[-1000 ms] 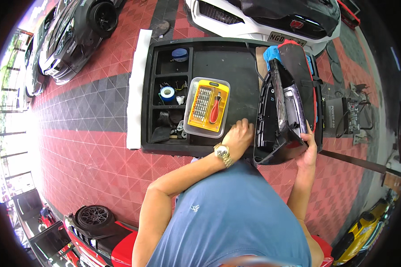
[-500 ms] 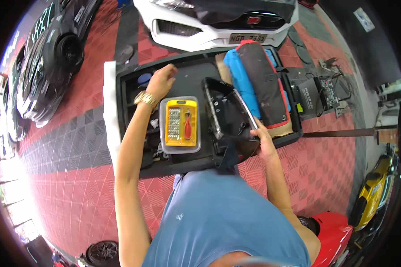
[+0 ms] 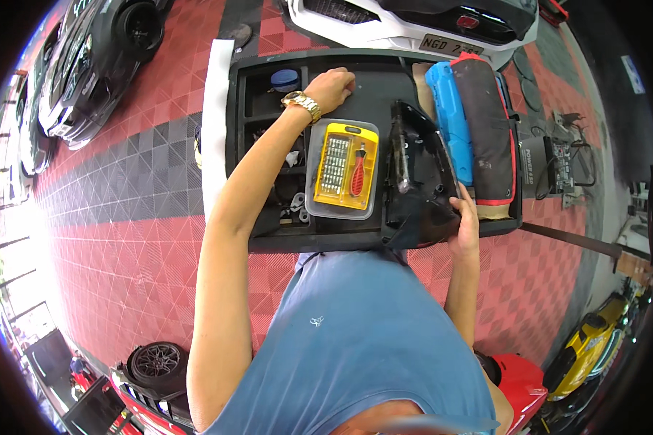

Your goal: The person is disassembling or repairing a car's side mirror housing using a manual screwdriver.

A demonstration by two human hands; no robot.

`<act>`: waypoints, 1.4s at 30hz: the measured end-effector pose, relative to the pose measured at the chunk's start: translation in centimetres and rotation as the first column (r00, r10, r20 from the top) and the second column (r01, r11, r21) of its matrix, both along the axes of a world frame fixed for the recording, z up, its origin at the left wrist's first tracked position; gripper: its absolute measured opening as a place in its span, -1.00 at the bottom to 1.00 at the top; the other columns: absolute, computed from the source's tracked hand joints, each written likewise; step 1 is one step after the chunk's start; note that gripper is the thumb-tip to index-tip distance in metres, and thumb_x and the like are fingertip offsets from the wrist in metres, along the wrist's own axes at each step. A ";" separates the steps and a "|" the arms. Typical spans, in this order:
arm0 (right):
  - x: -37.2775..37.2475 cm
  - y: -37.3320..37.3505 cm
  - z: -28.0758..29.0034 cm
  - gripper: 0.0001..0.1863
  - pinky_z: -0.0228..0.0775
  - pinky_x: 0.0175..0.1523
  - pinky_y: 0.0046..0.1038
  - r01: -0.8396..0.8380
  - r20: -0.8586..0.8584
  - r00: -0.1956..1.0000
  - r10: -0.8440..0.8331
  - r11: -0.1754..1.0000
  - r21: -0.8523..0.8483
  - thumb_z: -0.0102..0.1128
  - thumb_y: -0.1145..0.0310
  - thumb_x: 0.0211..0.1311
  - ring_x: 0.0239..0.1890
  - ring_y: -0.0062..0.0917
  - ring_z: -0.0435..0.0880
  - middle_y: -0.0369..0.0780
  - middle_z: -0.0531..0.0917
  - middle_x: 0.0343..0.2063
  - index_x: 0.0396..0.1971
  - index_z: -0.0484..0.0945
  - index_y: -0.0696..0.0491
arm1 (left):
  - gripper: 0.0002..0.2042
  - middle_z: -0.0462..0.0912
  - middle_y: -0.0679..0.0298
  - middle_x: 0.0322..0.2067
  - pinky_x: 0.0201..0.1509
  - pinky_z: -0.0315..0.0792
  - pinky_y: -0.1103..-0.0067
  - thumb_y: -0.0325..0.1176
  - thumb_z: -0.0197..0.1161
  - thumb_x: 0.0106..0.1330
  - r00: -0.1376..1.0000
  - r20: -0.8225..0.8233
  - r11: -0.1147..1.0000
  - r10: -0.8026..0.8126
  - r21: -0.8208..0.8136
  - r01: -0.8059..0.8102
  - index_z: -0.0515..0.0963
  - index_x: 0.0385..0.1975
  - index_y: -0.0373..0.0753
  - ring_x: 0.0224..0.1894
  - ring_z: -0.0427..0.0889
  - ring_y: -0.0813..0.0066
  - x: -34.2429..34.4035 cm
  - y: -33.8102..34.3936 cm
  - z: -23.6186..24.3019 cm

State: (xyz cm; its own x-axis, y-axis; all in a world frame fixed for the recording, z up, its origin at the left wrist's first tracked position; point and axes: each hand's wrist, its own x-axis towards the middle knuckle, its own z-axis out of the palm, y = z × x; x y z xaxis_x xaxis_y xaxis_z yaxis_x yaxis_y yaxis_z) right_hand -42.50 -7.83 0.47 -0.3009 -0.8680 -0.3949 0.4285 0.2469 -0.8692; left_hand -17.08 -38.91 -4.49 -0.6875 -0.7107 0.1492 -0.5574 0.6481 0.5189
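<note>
My left hand (image 3: 330,93) rests over the upper middle of the black tray (image 3: 366,238), fingers curled and closed, their contents hidden. A gold watch is on that wrist. Below it lies a clear container with a yellow bit set and red-handled driver (image 3: 356,176), beside small parts (image 3: 292,158). My right hand (image 3: 464,217) grips the right edge of a glossy black plastic housing (image 3: 417,199), which lies low over the tray, right of the bit set.
Blue case (image 3: 453,130), dark red-trimmed roll (image 3: 487,138) and blue tub (image 3: 284,78) sit in the tray. Surrounding it are a white car (image 3: 384,29), dark car (image 3: 98,72), red car (image 3: 515,391), yellow vehicle (image 3: 588,348) and black equipment (image 3: 559,163).
My left hand moved from the tray's lower middle up and left, then rightward to the upper middle. The housing was lowered and shifted left off the blue case and roll, my right hand still on it.
</note>
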 end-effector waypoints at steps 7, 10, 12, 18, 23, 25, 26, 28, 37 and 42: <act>-0.1 0.0 0.0 -0.47 0.54 0.02 -0.51 0.052 -0.023 0.998 -0.051 0.998 0.034 -0.09 0.46 0.31 -0.11 -0.56 0.66 -0.17 0.64 -0.07 0.28 0.34 0.26 | -0.87 0.62 0.14 -0.21 -0.05 0.53 0.35 -0.44 0.20 0.29 0.993 -0.087 0.991 0.074 -0.106 -0.083 0.60 -0.22 -0.29 -0.14 0.65 0.12 1.4 1.7 3.2; -0.1 0.1 0.0 -0.45 0.53 0.06 -0.49 0.031 0.002 1.000 -0.031 0.999 0.029 -0.12 0.46 0.31 -0.07 -0.57 0.65 -0.17 0.63 -0.03 0.31 0.32 0.25 | -0.81 0.63 0.17 -0.25 -0.14 0.53 0.47 -0.42 0.24 0.31 0.928 -0.345 0.984 0.139 -0.055 -0.168 0.61 -0.12 -0.28 -0.23 0.67 0.28 3.2 4.4 7.0; -0.3 0.0 -0.1 -0.45 0.52 0.07 -0.48 0.061 0.010 0.998 -0.061 0.998 0.022 -0.13 0.47 0.32 -0.06 -0.57 0.64 -0.17 0.62 -0.01 0.31 0.32 0.24 | -0.81 0.64 0.19 -0.27 -0.18 0.50 0.55 -0.44 0.24 0.32 0.895 -0.413 0.985 0.171 0.048 -0.167 0.61 -0.11 -0.29 -0.25 0.66 0.37 4.7 7.8 9.5; 0.3 -0.3 0.9 -0.46 0.46 0.13 -0.51 0.009 -0.045 0.999 -0.004 0.994 0.106 0.02 0.36 0.37 -0.01 -0.57 0.62 -0.22 0.62 0.01 0.31 0.34 0.23 | -0.86 0.65 0.18 -0.39 -0.23 0.45 0.60 -0.68 0.20 0.19 0.829 -0.508 0.968 0.235 0.204 -0.150 0.61 -0.29 -0.39 -0.32 0.62 0.42 8.8 19.4 16.1; 0.5 -1.1 1.5 -0.46 0.45 0.12 -0.50 -0.021 -0.049 0.998 0.028 0.989 0.150 0.07 0.37 0.35 0.03 -0.56 0.59 -0.25 0.59 0.05 0.31 0.36 0.18 | -0.86 0.62 0.14 -0.50 -0.51 0.36 0.44 -0.41 0.35 0.02 0.861 -0.509 0.948 0.018 -0.266 -0.177 0.51 -0.49 -0.23 -0.48 0.56 0.34 6.5 26.2 27.4; -0.2 -0.7 2.2 -0.47 0.40 0.18 -0.47 -0.035 -0.068 0.997 0.046 0.988 0.152 0.07 0.36 0.35 0.09 -0.55 0.55 -0.24 0.58 0.08 0.30 0.38 0.18 | -0.87 0.65 0.23 -0.45 -0.51 0.37 0.55 -0.36 0.35 0.01 0.763 -0.644 0.916 -0.056 -0.336 -0.217 0.56 -0.46 -0.17 -0.49 0.53 0.43 5.1 24.1 25.0; -0.2 -0.9 1.6 -0.49 0.39 0.19 -0.48 -0.044 -0.087 0.995 0.058 0.987 0.156 0.05 0.32 0.39 0.10 -0.56 0.55 -0.22 0.58 0.09 0.29 0.39 0.18 | -0.86 0.69 0.32 -0.39 -0.50 0.37 0.66 -0.31 0.36 0.00 0.687 -0.720 0.846 -0.104 -0.427 -0.320 0.62 -0.43 -0.12 -0.50 0.49 0.52 4.9 24.4 25.0; -0.1 -1.2 1.3 -0.49 0.40 0.18 -0.48 -0.098 -0.089 0.990 0.108 0.989 0.109 0.04 0.29 0.41 0.10 -0.56 0.56 -0.21 0.57 0.09 0.29 0.39 0.18 | -0.85 0.68 0.31 -0.41 -0.49 0.40 0.64 -0.42 0.37 -0.13 0.774 -0.632 0.921 0.030 -0.283 -0.266 0.61 -0.51 -0.12 -0.44 0.57 0.48 8.0 26.8 28.1; -0.2 0.7 6.6 -0.48 0.43 0.17 -0.52 -0.084 -0.581 0.792 0.188 0.976 0.201 0.05 0.16 0.47 0.07 -0.52 0.60 -0.15 0.59 0.08 0.26 0.42 0.20 | -0.69 0.60 0.11 -0.08 -0.05 0.51 0.43 -0.56 0.34 0.14 0.888 -0.298 0.929 0.351 0.226 -0.292 0.57 -0.08 -0.33 -0.12 0.61 0.14 9.6 23.7 13.0; 3.9 3.4 13.5 -0.61 0.47 -0.04 -0.55 -0.167 -0.661 0.747 0.066 0.982 -0.090 0.16 0.45 0.32 -0.13 -0.59 0.62 -0.18 0.67 -0.13 0.13 0.52 0.21 | -0.19 0.26 0.09 0.39 0.42 0.17 0.20 -0.24 0.51 0.05 0.957 -0.097 0.939 0.275 0.239 -0.246 0.31 0.37 -0.13 0.40 0.25 0.05 8.5 23.6 9.0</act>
State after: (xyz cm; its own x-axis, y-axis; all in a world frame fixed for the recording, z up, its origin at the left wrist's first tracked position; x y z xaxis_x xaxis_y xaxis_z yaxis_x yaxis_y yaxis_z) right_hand -38.55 -4.40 14.02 -0.3342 -0.9424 -0.0173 -0.2802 0.1168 -0.9528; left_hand -8.62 -15.27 4.52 -0.4596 -0.8872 0.0412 -0.6111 0.3495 0.7102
